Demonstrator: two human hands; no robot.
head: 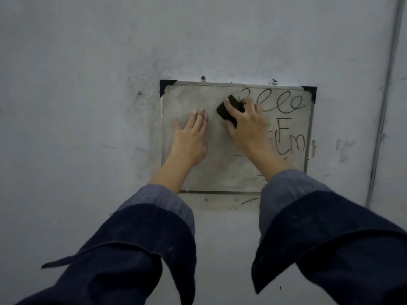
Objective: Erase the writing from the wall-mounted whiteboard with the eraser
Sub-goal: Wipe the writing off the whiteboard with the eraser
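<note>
The eraser (229, 110) is gripped by the right hand (247, 124) mid-wipe; the whiteboard (220, 172) is steadied by the flat, spread left hand (190, 137). Writing (286, 126) rightward is judged next.

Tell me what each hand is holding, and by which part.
The right hand grips the black eraser across its back, fingers curled over it. The left hand holds nothing; it lies flat on the whiteboard.
</note>
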